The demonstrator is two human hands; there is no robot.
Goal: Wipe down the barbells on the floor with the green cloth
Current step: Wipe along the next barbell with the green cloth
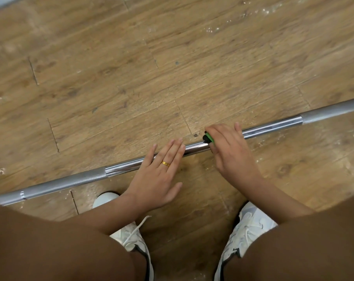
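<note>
A long steel barbell lies on the wooden floor, running from lower left to upper right, with smooth chrome in the middle and knurled grey sections toward both ends. My right hand is wrapped over the bar's middle and grips the green cloth, of which only a small green and dark edge shows at my fingers. My left hand rests flat on the bar just to the left, fingers straight, with a gold ring on one finger.
I crouch over the bar; my knees fill the lower corners and my white sneakers stand just behind it. Worn wooden floor with white specks stretches beyond the bar.
</note>
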